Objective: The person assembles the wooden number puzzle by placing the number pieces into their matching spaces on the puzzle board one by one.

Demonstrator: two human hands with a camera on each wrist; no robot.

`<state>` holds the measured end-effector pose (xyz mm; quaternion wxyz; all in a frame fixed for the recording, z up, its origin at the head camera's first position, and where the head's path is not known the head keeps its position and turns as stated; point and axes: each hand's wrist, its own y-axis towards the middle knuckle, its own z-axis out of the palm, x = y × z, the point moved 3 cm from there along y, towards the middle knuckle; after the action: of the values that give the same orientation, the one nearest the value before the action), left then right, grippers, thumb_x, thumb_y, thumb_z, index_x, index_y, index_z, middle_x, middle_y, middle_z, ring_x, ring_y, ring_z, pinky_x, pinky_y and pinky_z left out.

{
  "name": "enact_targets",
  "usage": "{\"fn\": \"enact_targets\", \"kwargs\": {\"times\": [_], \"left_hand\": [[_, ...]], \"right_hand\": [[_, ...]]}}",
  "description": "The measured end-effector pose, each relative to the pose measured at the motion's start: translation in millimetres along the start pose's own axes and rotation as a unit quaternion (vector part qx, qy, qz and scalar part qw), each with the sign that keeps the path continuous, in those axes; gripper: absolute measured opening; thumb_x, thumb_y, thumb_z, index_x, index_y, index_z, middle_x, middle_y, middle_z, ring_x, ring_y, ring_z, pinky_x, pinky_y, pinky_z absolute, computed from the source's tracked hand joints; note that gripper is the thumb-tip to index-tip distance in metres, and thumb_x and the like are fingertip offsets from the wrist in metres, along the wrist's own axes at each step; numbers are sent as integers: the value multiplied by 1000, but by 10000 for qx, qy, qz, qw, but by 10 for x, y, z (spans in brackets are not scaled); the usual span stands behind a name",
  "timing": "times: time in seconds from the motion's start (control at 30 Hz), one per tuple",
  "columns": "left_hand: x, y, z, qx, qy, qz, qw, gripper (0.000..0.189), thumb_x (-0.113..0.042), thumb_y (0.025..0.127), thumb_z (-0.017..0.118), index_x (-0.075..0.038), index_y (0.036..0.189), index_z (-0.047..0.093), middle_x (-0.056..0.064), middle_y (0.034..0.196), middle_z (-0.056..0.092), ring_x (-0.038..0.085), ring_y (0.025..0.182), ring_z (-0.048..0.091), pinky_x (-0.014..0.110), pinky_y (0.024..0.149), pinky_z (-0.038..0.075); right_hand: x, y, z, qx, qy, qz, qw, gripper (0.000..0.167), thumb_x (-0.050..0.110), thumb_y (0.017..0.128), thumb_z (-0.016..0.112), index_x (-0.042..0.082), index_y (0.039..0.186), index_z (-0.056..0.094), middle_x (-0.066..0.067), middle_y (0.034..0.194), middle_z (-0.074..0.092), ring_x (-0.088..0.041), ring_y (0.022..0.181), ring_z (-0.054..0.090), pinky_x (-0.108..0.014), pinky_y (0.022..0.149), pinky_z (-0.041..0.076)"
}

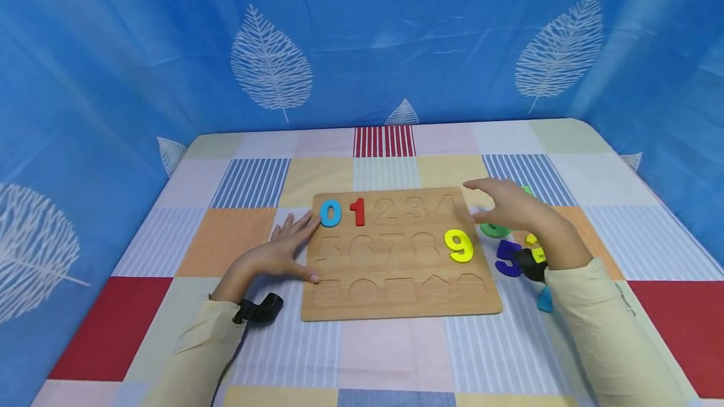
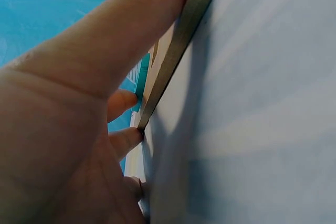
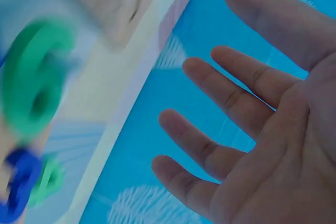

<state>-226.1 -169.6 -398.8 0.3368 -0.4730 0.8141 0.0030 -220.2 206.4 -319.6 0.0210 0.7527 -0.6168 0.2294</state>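
A wooden number board point(image 1: 351, 313) lies on the table. In its top row are a blue 0 point(image 1: 323, 213) and a red 1 point(image 1: 359, 213). A yellow 9 point(image 1: 468, 249) sits at the right end of the middle row. My left hand point(image 1: 283, 253) rests at the board's left edge, thumb and fingers spread along the rim, one fingertip beside the 0. Above the board's right edge and the loose pieces, my right hand point(image 1: 511, 206) is held with fingers extended and nothing in it. The right wrist view shows its bare palm, with a green 6 point(image 3: 16, 82) to one side.
Several loose pieces lie right of the board, partly hidden by the right arm: a dark blue digit point(image 1: 509, 249), a yellow piece point(image 1: 538, 255) and a light blue piece point(image 1: 545, 300). A green 4 point(image 3: 48, 179) shows in the right wrist view. Blue curtain point(image 1: 396, 30) hangs behind the table.
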Motion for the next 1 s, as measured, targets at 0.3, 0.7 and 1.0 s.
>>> {"fn": "enact_targets", "kwargs": {"times": [0.3,0.7,1.0], "left_hand": [[59,-69,-6,-106,27,-127,9999,112,-49,65,76,-13,148,10,16,154,-3,44,136,-16,61,107,-10],[39,-49,7,-169,-40,37,9998,113,-48,65,77,-12,148,10,19,153,-1,46,135,-15,63,105,-10],[-9,18,41,-112,-41,147,9998,114,-48,64,77,-12,148,8,18,153,-2,45,135,-16,63,105,-10]], "right_hand": [[-421,-297,-82,-7,-261,304,9992,66,23,82,66,-2,136,36,-31,133,41,-51,120,33,-66,89,36],[-796,-512,150,95,-197,254,9994,66,22,78,70,-9,128,42,-32,121,50,-51,106,48,-56,78,49],[-880,-611,231,-95,-735,276,9969,67,28,72,75,-6,124,50,-32,119,52,-47,97,50,-55,72,48]]}}
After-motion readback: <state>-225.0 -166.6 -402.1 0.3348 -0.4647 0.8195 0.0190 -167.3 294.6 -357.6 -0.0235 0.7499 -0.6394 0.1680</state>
